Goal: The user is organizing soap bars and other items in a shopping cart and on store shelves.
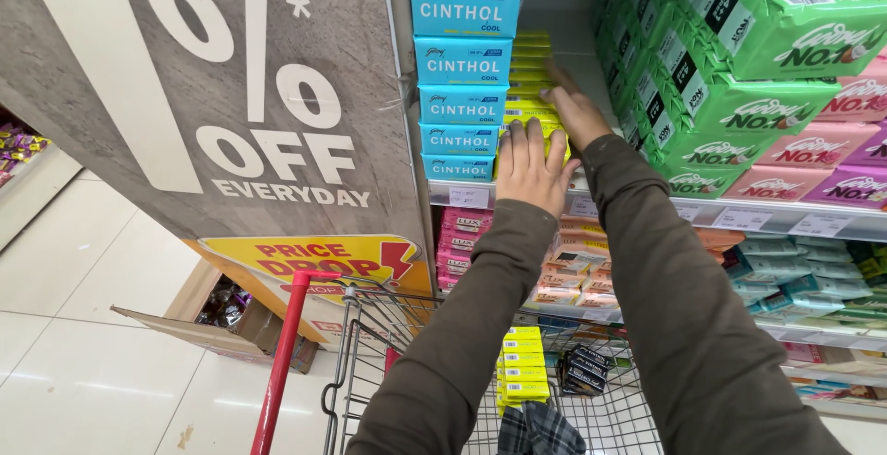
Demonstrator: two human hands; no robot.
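yellow soap boxes (533, 76), stacked, on shelf (647, 204)

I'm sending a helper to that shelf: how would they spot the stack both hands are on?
Start at the big grey sale sign, then go right past the column of blue boxes on the shelf. The yellow stack stands just beyond, under the left hand and right hand. It is the only yellow there, between blue boxes and green packs.

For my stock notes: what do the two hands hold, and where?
Both hands, left and right, press on the stack of yellow boxes, at its front and top; a real grip cannot be told.
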